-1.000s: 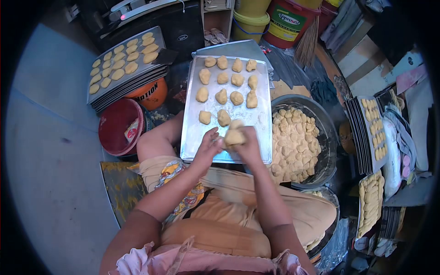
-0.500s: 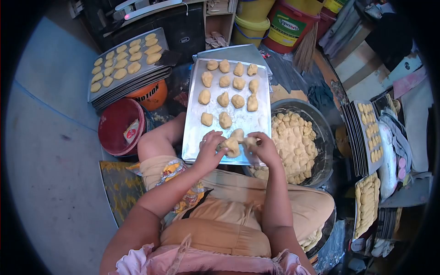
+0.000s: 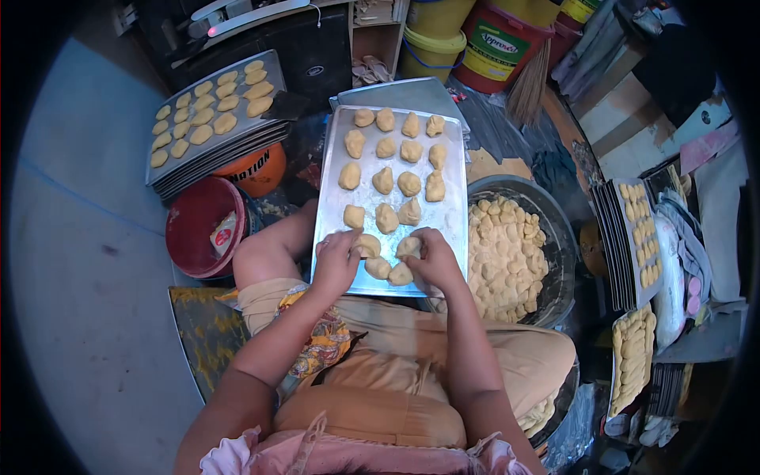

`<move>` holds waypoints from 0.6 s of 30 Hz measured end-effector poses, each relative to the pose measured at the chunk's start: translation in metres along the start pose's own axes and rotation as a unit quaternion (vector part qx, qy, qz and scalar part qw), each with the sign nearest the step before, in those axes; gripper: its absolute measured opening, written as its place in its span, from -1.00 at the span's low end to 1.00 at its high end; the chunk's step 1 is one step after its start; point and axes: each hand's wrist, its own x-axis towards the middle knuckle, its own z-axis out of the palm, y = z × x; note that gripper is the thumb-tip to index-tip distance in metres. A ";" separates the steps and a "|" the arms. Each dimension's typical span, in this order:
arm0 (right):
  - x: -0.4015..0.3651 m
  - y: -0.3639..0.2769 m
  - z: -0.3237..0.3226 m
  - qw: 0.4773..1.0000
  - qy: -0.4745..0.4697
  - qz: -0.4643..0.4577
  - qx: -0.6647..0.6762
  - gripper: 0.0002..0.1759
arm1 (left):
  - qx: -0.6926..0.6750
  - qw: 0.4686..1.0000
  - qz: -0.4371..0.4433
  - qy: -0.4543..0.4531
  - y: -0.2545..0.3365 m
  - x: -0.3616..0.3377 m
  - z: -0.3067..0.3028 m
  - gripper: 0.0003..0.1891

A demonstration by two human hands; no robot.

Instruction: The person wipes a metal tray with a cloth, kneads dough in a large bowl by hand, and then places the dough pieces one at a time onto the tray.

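A metal baking tray (image 3: 324, 237) rests in front of me with rows of pale dough lumps, among them a lump (image 3: 409, 211) in the nearest full row. My left hand (image 3: 336, 260) is closed on a dough piece (image 3: 368, 245) at the tray's near left part. Opposite it, my right hand (image 3: 437, 260) grips another dough piece (image 3: 408, 247) between thumb and fingers. Two more pieces, a left one (image 3: 378, 268) and a right one (image 3: 401, 275), lie between the hands near the tray's front edge, touching or nearly touching the held ones.
To the right of the tray stands a large grey basin (image 3: 564, 273) full of dough pieces. Stacked trays with flattened dough (image 3: 202, 116) are at the far left, above a red bucket (image 3: 176, 229). More trays (image 3: 613, 237) stand at the right. Margarine buckets (image 3: 495, 51) are behind.
My hands have moved apart, and the dough between them now shows as separate pieces. One more lump now sits on the tray in the nearest full row.
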 end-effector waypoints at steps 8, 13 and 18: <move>0.023 0.021 -0.007 0.981 0.159 0.110 0.003 -0.65 | 0.105 0.976 0.189 -0.021 0.029 0.045 0.011 -0.68; 0.033 0.040 -0.014 0.990 0.107 0.083 -0.044 -0.70 | 0.171 0.968 0.168 -0.079 0.020 0.073 0.027 -0.75; 0.033 0.042 -0.014 0.990 0.096 0.093 -0.039 -0.71 | 0.158 0.970 0.175 -0.064 0.017 0.074 0.030 -0.76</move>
